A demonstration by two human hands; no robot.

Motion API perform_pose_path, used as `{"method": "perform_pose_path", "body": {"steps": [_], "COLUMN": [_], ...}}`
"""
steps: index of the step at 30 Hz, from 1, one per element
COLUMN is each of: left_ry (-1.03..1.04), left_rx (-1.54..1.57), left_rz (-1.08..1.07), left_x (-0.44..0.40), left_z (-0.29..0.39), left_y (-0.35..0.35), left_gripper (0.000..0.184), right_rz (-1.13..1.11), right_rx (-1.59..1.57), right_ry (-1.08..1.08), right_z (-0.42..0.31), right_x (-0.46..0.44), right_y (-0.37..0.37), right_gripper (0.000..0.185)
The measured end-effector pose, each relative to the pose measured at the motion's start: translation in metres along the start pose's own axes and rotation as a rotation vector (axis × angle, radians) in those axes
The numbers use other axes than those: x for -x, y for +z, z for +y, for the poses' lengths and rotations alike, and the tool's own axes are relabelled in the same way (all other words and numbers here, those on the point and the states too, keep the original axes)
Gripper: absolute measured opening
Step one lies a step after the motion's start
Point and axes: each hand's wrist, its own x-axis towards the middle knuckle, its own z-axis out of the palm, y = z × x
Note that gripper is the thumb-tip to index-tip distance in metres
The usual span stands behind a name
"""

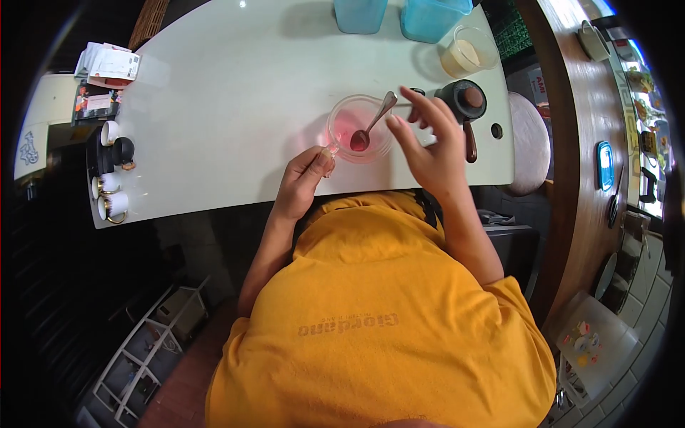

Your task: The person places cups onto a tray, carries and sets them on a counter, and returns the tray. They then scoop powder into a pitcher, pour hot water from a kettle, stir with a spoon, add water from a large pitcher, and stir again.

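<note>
A clear glass cup (339, 118) with a little pink liquid stands near the table's front edge. My left hand (303, 178) is closed around the cup's handle. A metal spoon (376, 121) leans in the cup, its bowl down in the liquid and its handle sticking out over the right rim. Just right of the spoon handle, my right hand (433, 146) hovers with thumb and fingers apart, holding nothing that I can see. Partly behind its fingers is a dark round pot-like item (477, 94) with a brown knob and a brown handle.
Two blue plastic containers (360, 16) and a clear cup of cream-coloured contents (462, 57) stand at the back right of the white table (235, 93). White cups (113, 205) and papers (110, 64) line its left edge. A round stool (530, 143) is at the right.
</note>
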Motion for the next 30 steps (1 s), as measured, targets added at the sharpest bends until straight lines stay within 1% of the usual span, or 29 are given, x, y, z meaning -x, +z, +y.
{"method": "perform_pose_path", "body": {"steps": [1,2,4,5,6,8,9,11,12,14,20,23,30], "left_ry": [0.001,0.005,-0.022,-0.023,-0.023,-0.023,-0.037,-0.051,-0.047,-0.041,-0.022,-0.001,0.024], "left_rx": [-0.004,-0.006,-0.085,-0.086,-0.09,-0.091,-0.098,-0.104,-0.082,-0.062,-0.019,0.0,-0.025], "left_rz": [0.005,0.006,0.028,0.036,0.035,0.034,0.038,0.038,0.041,0.041,0.054,0.044,0.036], "left_x": [0.001,0.002,0.006,0.008,0.009,0.011,0.012,0.013,0.014,0.014,0.012,0.011,0.007], "left_z": [0.001,0.002,0.002,0.002,0.002,0.001,0.001,0.0,-0.001,0.0,0.007,0.009,0.009], "left_y": [0.0,0.0,0.0,-0.001,-0.001,-0.001,-0.001,0.0,0.0,0.0,0.004,0.003,-0.003], "left_gripper": [0.03,0.03,0.029,0.029,0.028,0.028,0.028,0.028,0.028,0.028,0.029,0.03,0.027], "right_rz": [-0.016,-0.016,-0.007,-0.004,-0.012,-0.037,-0.04,-0.163,-0.161,-0.177,-0.163,-0.196,-0.169], "right_rx": [-0.039,-0.04,-0.092,-0.072,-0.076,0.095,0.096,0.249,0.251,0.296,0.288,0.266,0.311], "right_ry": [0.062,0.058,-0.031,-0.021,-0.021,-0.233,-0.232,-0.279,-0.278,-0.345,-0.389,-0.376,-0.403], "right_z": [-0.003,-0.001,0.006,0.003,0.001,-0.004,-0.007,-0.014,-0.015,-0.016,-0.02,-0.021,-0.025], "right_x": [-0.004,-0.007,-0.009,-0.008,-0.009,-0.01,-0.011,-0.011,-0.012,-0.014,-0.018,-0.018,-0.025], "right_y": [0.006,0.011,0.023,0.024,0.025,0.024,0.024,0.024,0.023,0.021,0.02,0.017,0.013], "right_gripper": [0.034,0.034,0.026,0.018,0.018,0.012,0.012,0.009,0.009,0.011,0.011,0.01,0.01]}}
